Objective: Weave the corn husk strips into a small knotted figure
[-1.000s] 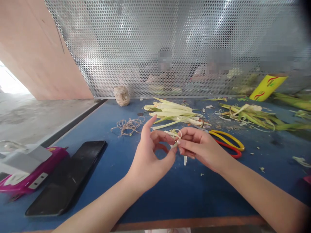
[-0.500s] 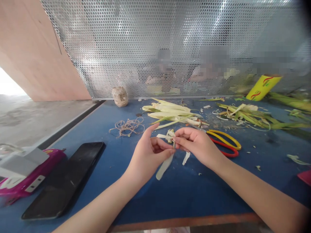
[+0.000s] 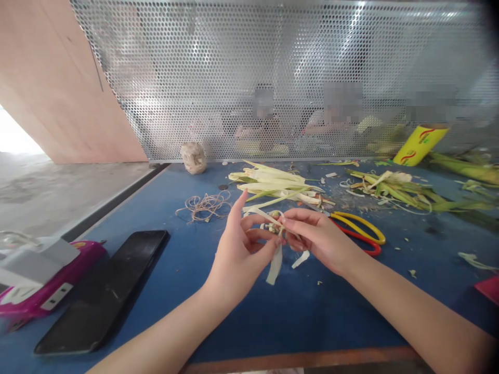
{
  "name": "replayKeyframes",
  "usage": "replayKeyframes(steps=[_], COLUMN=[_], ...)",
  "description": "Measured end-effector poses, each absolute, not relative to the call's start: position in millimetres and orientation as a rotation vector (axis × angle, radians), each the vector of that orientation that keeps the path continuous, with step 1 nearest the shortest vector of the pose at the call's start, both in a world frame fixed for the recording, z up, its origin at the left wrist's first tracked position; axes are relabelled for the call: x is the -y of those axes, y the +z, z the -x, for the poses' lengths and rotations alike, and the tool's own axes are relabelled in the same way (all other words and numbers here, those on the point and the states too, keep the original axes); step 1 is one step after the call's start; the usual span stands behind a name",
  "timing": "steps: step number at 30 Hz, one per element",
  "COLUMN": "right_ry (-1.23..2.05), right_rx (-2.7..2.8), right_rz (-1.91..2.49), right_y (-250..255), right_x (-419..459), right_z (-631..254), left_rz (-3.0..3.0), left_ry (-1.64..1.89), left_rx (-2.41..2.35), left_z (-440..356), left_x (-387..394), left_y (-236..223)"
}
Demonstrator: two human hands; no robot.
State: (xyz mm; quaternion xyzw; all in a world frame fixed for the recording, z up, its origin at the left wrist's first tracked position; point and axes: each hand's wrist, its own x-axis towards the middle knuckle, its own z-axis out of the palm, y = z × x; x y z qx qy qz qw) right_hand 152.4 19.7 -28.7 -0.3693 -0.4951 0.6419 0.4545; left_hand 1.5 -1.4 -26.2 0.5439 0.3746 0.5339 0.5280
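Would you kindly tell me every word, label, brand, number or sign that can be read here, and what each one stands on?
No text can be read clearly.
Bright yellow cylindrical tube: red curved marks; any lettering beside them is too small and blurred to read.
Magenta plastic power strip: any marking is too blurred to read.
Black rectangular phone: no text visible on its dark face.

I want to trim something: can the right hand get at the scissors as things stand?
Probably yes: the scissors' handles lie close beside the right hand, nothing seen on top. It pinches pale strips, though, so would likely have to let go first.
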Motion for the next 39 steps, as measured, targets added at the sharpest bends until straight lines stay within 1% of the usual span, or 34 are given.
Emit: replayKeyframes(steps=[6,11,21,27,30,34,39], right_ry=[1.43,1.424,1.472,1.314,1.331,1.394,1.335], right_rx=[1.193,1.212,1.26,1.246,1.247,1.38,1.489], right_rz=[0.923,0.948,0.949,0.889,0.884,0.896,0.887], right_y=[-32.5,-34.6,-36.7,-40.8,-39.2,-35.4,-30.8], right_x=[-22.5,-23.3,-20.3,-21.5,-20.9,-19.3,-16.4], right_z=[-153.4,-155.1,-153.5,-153.3,-153.5,-154.9,-157.1], left_rz=[-1.248,-1.199,-1.235,-1.316,-1.344,-1.366,-1.433], left_ry=[1.237,1.253,1.239,1.181,1.184,1.192,1.249], left_rx=[-0.846,-0.797,-0.895,-0.938,-0.929,-0.911,-0.936], left_z=[-2.3,-4.0,-3.9,-2.1,-2.0,-2.0,0.9], left_x=[-0.9,0.2,-1.8,-2.6,-3.0,-2.1,-1.8], left_y=[-30.1,-29.0,-24.7,-22.6,-24.2,-28.0,-27.4])
